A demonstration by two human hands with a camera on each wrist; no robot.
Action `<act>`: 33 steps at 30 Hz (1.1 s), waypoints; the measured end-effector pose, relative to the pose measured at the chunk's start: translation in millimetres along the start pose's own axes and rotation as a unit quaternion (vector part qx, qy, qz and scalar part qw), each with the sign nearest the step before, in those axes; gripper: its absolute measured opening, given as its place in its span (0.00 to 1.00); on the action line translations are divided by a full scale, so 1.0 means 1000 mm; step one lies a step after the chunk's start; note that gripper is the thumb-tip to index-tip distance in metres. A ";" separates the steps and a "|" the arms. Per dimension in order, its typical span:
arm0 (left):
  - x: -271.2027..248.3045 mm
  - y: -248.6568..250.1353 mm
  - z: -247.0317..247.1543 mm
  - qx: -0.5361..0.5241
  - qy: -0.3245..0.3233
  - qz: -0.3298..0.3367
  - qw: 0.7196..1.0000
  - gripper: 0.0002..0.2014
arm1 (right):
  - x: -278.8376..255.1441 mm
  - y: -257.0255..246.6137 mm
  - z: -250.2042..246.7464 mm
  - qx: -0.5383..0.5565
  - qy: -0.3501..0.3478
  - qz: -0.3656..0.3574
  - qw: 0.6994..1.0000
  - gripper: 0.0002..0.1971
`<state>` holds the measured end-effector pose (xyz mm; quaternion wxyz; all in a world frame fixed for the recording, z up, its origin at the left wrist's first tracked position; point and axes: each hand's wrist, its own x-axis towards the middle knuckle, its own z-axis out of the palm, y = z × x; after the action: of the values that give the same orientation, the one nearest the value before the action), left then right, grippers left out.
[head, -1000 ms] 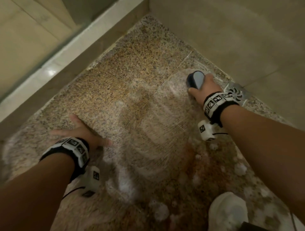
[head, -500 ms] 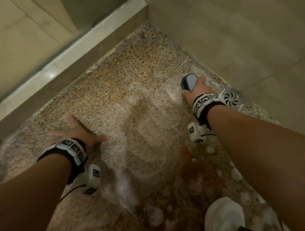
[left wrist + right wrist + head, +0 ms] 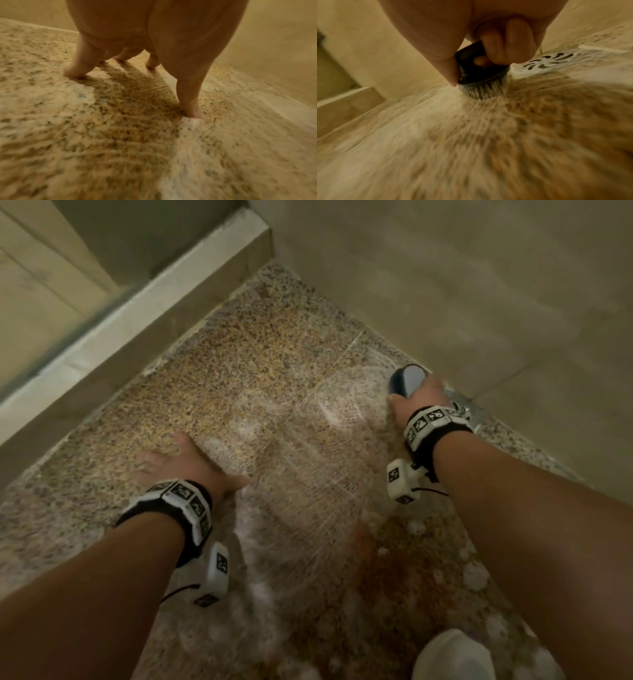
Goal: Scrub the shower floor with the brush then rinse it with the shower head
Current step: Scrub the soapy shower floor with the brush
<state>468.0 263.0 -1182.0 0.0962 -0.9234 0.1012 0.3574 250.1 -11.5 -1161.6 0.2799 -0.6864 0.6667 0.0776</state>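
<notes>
Nearest you, a white shoe (image 3: 452, 657) shows at the bottom edge, on the speckled shower floor (image 3: 239, 378), with foam clumps (image 3: 476, 575) scattered beside it under your right forearm. Next up, your left hand (image 3: 186, 465) is planted flat on the floor, fingers (image 3: 77, 65) spread wide and straight, tips pressing the wet stone, thumb out to the side; it holds nothing. A streaky soap film (image 3: 308, 474) with curved brush marks covers the floor between your two hands. Farther out, your right hand (image 3: 416, 400) grips the brush (image 3: 406, 380), fingers (image 3: 505, 44) curled round its dark handle and thumb down along the side; the light top of the brush pokes out past your knuckles. In the right wrist view the bristles (image 3: 485, 90) are down on the floor, touching it. The metal drain grate (image 3: 556, 59) sits just beside the brush, partly hidden behind your wrist in the head view. Beyond that, the tiled wall (image 3: 462, 285) rises on the right, and the raised curb (image 3: 144, 302) runs along the left edge of the floor. Both wrist views are motion-blurred low down.
</notes>
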 end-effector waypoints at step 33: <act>0.006 0.010 -0.008 0.042 -0.027 -0.006 0.999 0.79 | 0.050 0.060 -0.015 -0.048 0.057 -0.033 0.997 0.32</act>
<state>474.4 251.1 -1181.2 0.1398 -0.9091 0.1084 0.3771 193.5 -59.4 -1189.5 0.2102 -0.7241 0.6540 0.0610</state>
